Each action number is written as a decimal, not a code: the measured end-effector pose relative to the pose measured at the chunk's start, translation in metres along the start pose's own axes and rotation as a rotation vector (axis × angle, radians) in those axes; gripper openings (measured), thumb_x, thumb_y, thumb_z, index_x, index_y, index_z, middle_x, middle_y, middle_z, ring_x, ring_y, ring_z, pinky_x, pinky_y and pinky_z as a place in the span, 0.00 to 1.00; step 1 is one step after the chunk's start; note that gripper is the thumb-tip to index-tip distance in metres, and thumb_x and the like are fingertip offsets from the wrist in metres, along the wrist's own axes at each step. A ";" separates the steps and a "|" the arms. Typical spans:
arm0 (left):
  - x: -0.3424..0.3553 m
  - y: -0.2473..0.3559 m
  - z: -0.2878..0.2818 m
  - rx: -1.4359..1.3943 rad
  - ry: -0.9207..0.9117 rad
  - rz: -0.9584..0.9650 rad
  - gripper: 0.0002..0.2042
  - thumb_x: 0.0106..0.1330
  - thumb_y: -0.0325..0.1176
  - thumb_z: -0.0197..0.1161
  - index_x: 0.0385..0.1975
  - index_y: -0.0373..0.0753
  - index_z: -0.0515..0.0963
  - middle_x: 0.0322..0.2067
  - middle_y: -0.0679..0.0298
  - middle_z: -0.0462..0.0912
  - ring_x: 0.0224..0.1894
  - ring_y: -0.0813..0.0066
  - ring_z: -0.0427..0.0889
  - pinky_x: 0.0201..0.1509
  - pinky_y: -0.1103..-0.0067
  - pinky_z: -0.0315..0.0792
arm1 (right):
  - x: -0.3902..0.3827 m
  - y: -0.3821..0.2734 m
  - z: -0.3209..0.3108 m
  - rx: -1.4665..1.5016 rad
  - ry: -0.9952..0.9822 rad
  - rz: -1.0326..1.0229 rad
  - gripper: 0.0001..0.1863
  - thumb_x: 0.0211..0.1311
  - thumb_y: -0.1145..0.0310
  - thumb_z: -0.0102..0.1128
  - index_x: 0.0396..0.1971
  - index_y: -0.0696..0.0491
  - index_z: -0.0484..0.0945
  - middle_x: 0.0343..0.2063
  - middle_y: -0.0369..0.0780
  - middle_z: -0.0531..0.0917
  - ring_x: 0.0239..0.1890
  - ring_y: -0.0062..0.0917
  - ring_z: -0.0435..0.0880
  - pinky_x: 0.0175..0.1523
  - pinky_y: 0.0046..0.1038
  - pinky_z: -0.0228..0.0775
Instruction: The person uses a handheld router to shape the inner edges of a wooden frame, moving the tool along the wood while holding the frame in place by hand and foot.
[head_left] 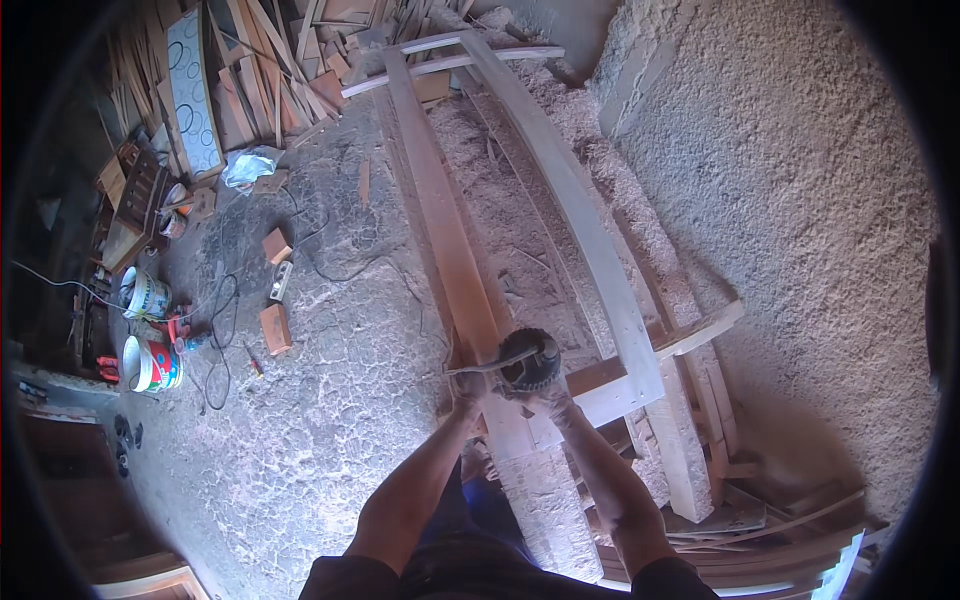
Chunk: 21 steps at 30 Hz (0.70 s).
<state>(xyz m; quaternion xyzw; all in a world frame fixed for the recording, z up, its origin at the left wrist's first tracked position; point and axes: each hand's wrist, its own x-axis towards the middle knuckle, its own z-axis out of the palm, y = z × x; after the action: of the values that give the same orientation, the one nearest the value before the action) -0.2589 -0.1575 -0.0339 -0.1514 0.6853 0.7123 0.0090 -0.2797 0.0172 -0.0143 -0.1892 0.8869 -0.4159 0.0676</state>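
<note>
A dark, round-topped power tool [530, 362] stands on the near end of a long reddish plank [452, 260]. A pale cord crosses its top. Closed around its left side is my left hand [468, 388]. My right hand [546, 400] grips the near right side of the same tool, its fingers partly hidden. The tool's underside is out of sight against the wood. Beside the plank, a second long pale board [575, 210] runs roughly alongside, and a short crosspiece [600, 392] lies near my right hand.
A rough wall [780, 150] rises on the right. Offcuts [265, 70] are heaped at the far left. On the dusty floor lie wood blocks [275, 328], a power strip [282, 280] and looping dark cables [215, 350]. Two paint buckets [150, 365] stand at left. Stacked timber [685, 460] sits at near right.
</note>
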 end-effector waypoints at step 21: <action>0.016 0.034 0.004 0.231 0.149 0.283 0.26 0.80 0.39 0.42 0.72 0.29 0.54 0.68 0.37 0.62 0.71 0.45 0.63 0.72 0.65 0.59 | 0.115 -0.007 0.009 0.297 0.182 -0.011 0.46 0.34 0.54 0.85 0.57 0.51 0.73 0.49 0.40 0.82 0.48 0.32 0.83 0.56 0.35 0.76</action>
<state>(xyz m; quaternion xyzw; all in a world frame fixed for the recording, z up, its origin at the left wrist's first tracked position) -0.2820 -0.1590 -0.0042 -0.1038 0.7758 0.6098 -0.1247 -0.3814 -0.0383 -0.0104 -0.1435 0.8171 -0.5582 0.0120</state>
